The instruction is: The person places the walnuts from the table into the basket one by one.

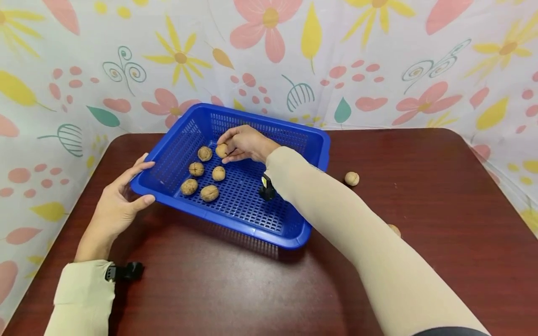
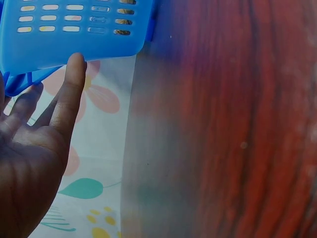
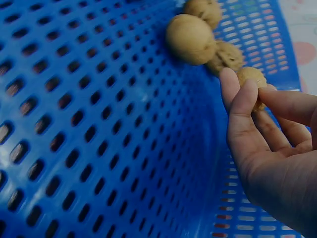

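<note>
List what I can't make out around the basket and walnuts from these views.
Head: the right sleeve partly hides a tabletop walnut and some of the blue plastic basket.
Right wrist: the right hand covers part of the pinched walnut.
Left wrist: the top edge cuts off the basket; brown shapes behind its slots are too obscured to count.

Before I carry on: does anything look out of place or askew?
Mildly: the blue basket is turned askew to the back edge of the table, and two walnuts lie outside it on the right, while the others in view are inside.
</note>
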### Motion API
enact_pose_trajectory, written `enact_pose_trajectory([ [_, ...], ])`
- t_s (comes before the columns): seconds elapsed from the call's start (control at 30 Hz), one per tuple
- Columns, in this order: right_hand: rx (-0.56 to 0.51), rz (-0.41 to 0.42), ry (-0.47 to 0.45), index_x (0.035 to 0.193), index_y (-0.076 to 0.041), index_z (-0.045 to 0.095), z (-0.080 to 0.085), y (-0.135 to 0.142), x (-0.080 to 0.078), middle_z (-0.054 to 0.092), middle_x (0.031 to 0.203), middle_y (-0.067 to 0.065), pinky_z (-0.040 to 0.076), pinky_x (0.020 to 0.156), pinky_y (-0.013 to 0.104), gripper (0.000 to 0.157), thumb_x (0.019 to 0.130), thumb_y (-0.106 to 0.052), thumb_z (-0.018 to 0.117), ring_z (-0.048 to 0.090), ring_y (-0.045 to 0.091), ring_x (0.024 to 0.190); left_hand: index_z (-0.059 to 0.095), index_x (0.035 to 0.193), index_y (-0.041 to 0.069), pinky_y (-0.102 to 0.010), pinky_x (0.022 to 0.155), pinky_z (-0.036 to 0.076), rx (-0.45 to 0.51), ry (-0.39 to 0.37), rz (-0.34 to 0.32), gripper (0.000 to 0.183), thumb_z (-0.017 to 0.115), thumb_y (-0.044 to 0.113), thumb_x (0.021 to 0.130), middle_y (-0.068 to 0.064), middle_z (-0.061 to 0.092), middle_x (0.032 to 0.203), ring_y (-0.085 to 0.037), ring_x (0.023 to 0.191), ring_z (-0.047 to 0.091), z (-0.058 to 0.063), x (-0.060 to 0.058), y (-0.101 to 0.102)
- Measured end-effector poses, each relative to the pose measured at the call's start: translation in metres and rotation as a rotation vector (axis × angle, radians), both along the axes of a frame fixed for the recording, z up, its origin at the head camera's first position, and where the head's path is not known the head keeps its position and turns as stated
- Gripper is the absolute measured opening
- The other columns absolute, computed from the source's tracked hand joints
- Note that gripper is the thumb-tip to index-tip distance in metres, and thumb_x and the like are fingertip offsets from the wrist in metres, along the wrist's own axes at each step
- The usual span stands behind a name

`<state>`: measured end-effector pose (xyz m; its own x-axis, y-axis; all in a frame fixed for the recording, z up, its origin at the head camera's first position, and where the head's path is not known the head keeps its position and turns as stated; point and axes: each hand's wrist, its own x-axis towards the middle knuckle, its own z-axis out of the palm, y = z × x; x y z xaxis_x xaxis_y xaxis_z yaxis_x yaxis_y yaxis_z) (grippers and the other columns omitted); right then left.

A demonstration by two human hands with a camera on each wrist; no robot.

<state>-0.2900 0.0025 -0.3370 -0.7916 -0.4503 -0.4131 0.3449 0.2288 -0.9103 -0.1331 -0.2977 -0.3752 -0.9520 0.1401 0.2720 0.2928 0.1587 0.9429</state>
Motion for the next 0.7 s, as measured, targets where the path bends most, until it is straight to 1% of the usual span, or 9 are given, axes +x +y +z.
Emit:
enact_pose_trajectory([
  [0.07, 0.024, -0.005, -0.006, 0.139, 0.0, 0.062, -0.005, 0.001, 0.001, 0.067, 0.132, 0.018, 0.057, 0.103, 0.045, 0.039, 0.102, 0.008, 0.057, 0.075, 0.028, 0.087, 0.057, 0.148, 0.005, -0.009, 0.103, 0.045, -0.009, -0.002, -0.006, 0.062, 0.075, -0.009, 0.09, -0.007, 0.033, 0.172, -0.007, 0.145, 0.045, -0.001, -0.001, 0.001],
  [0.17, 0.049, -0.01, -0.029, 0.139, 0.001, 0.062, -0.013, 0.001, 0.003, 0.066, 0.129, 0.017, 0.059, 0.1, 0.044, 0.039, 0.101, 0.009, 0.057, 0.075, 0.03, 0.09, 0.057, 0.149, 0.005, -0.008, 0.104, 0.044, -0.021, -0.009, -0.015, 0.062, 0.074, -0.009, 0.091, -0.007, 0.033, 0.172, -0.005, 0.146, 0.043, -0.005, 0.001, 0.001],
  [0.23, 0.051, -0.002, -0.041, 0.139, 0.001, 0.062, -0.017, 0.001, 0.004, 0.065, 0.128, 0.017, 0.06, 0.098, 0.042, 0.039, 0.101, 0.009, 0.057, 0.075, 0.032, 0.094, 0.056, 0.149, 0.004, -0.008, 0.103, 0.045, -0.027, -0.007, -0.019, 0.062, 0.073, -0.01, 0.091, -0.006, 0.033, 0.172, -0.003, 0.145, 0.044, -0.007, 0.002, 0.0],
  [0.3, 0.06, 0.001, -0.031, 0.139, 0.001, 0.063, -0.018, 0.001, 0.005, 0.065, 0.129, 0.018, 0.061, 0.097, 0.042, 0.039, 0.101, 0.009, 0.057, 0.075, 0.035, 0.101, 0.055, 0.149, 0.003, -0.008, 0.102, 0.046, -0.031, -0.001, -0.022, 0.062, 0.073, -0.01, 0.091, -0.006, 0.033, 0.172, -0.001, 0.143, 0.046, -0.007, 0.002, 0.0],
  [0.47, 0.081, -0.009, 0.008, 0.136, 0.002, 0.064, -0.014, 0.004, 0.004, 0.063, 0.134, 0.02, 0.06, 0.098, 0.043, 0.036, 0.101, 0.009, 0.056, 0.071, 0.041, 0.113, 0.055, 0.149, 0.003, -0.009, 0.102, 0.046, -0.028, 0.007, -0.027, 0.062, 0.073, -0.009, 0.092, -0.006, 0.033, 0.172, -0.002, 0.142, 0.047, -0.003, -0.002, 0.002],
  [0.6, 0.085, 0.024, 0.014, 0.139, 0.002, 0.062, -0.009, 0.004, 0.005, 0.06, 0.141, 0.019, 0.058, 0.101, 0.044, 0.038, 0.102, 0.009, 0.054, 0.071, 0.041, 0.115, 0.056, 0.149, 0.004, -0.008, 0.102, 0.045, -0.033, 0.007, -0.004, 0.061, 0.074, -0.006, 0.092, -0.003, 0.035, 0.171, -0.002, 0.142, 0.047, 0.0, 0.0, 0.002],
  [0.7, 0.099, 0.047, 0.014, 0.139, 0.001, 0.062, -0.006, 0.003, 0.005, 0.06, 0.142, 0.019, 0.059, 0.101, 0.043, 0.039, 0.102, 0.009, 0.054, 0.072, 0.039, 0.113, 0.056, 0.149, 0.004, -0.007, 0.104, 0.044, -0.026, 0.005, 0.004, 0.06, 0.073, -0.006, 0.092, -0.003, 0.036, 0.171, -0.002, 0.143, 0.046, 0.001, 0.002, 0.001],
])
